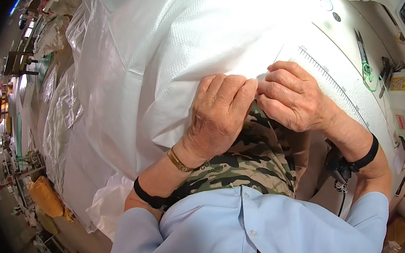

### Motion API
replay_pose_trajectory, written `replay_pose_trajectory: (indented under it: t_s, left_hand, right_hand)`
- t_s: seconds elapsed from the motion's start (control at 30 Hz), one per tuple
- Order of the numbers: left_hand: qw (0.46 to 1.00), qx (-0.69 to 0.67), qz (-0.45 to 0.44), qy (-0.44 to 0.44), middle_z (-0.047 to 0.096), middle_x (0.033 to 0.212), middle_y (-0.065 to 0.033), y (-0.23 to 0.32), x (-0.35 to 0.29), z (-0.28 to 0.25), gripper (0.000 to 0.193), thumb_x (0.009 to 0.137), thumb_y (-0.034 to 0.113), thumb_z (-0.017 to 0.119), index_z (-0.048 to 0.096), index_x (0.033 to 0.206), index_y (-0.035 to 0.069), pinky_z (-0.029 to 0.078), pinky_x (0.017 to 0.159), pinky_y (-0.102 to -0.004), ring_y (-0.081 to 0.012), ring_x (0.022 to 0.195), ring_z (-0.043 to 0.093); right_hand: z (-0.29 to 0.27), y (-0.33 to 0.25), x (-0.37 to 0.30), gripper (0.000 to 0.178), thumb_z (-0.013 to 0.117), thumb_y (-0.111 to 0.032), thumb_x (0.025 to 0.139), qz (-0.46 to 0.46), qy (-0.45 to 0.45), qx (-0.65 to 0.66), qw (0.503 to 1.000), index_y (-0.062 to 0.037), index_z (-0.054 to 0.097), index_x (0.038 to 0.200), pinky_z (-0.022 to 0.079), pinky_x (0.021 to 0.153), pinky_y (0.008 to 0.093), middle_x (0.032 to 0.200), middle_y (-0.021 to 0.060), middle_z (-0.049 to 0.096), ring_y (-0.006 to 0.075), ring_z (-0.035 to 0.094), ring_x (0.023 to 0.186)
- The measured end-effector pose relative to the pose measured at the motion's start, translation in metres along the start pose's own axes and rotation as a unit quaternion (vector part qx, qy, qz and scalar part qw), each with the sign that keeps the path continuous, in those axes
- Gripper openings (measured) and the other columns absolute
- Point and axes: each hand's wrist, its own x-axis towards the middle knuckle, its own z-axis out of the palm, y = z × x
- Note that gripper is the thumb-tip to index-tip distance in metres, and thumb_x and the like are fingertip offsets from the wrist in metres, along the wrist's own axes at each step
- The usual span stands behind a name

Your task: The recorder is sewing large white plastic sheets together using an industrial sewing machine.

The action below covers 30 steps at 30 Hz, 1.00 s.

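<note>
White woven fabric point(172, 47) is lying heaped across the sewing table point(353, 54), spilling off its near edge toward the lap. Camouflage trousers point(244, 157) are showing below it. Left hand point(219, 116) is curling over the fabric's near hem, fingers point(232, 92) folded down and pinching the edge. Right hand point(295, 95) is sitting just beside it, touching, fingertips clamped on the same hem. Green-handled snips point(365, 58) are lying on the table, well apart.
</note>
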Motion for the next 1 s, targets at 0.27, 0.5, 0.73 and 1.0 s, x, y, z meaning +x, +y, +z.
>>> replay_pose_trajectory:
  t_s: [0.27, 0.5, 0.73, 1.0]
  left_hand:
    - [0.995, -0.013, 0.102, -0.019, 0.058, 0.085, -0.0056, -0.014, 0.008, -0.01, 0.017, 0.067, 0.0, 0.072, 0.066, 0.083, 0.001, 0.044, 0.066, -0.0349, -0.0232, 0.079, 0.057]
    - [0.971, -0.003, 0.237, -0.037, 0.06, 0.103, -0.0083, -0.014, 0.03, -0.019, 0.015, 0.068, 0.001, 0.069, 0.066, 0.082, -0.001, 0.051, 0.078, -0.0358, -0.0252, 0.096, 0.059]
    - [0.944, -0.069, 0.295, -0.133, 0.065, 0.103, -0.0124, -0.031, 0.046, -0.02, 0.003, 0.074, -0.002, 0.063, 0.061, 0.076, 0.0, 0.053, 0.091, -0.0395, -0.026, 0.106, 0.063]
    - [0.956, -0.205, 0.163, -0.133, 0.068, 0.09, -0.0093, -0.035, 0.055, -0.023, 0.011, 0.074, -0.008, 0.061, 0.054, 0.071, -0.001, 0.049, 0.099, -0.0458, -0.0256, 0.083, 0.066]
  right_hand:
    - [-0.031, 0.027, 0.013, 0.016, 0.072, -0.015, 0.078, 0.169, -0.116, 0.072, 0.976, -0.0097, 0.063, 0.09, 0.045, 0.086, 0.0373, 0.096, 0.0036, 0.063, 0.0213, 0.059, 0.092]
    - [-0.037, 0.039, 0.021, 0.013, 0.067, -0.019, 0.084, 0.155, -0.235, 0.029, 0.959, -0.0098, 0.058, 0.085, 0.04, 0.093, 0.039, 0.089, 0.0036, 0.058, 0.0216, 0.055, 0.094]
    - [-0.031, 0.047, 0.012, 0.015, 0.066, -0.023, 0.086, 0.156, -0.236, 0.075, 0.956, -0.0114, 0.056, 0.085, 0.042, 0.074, 0.0342, 0.083, 0.0018, 0.056, 0.0199, 0.056, 0.083]
    - [-0.032, 0.068, 0.0, 0.022, 0.071, -0.03, 0.082, 0.205, -0.147, 0.096, 0.963, -0.0117, 0.062, 0.078, 0.044, 0.074, 0.0357, 0.08, 0.0015, 0.056, 0.0211, 0.057, 0.08]
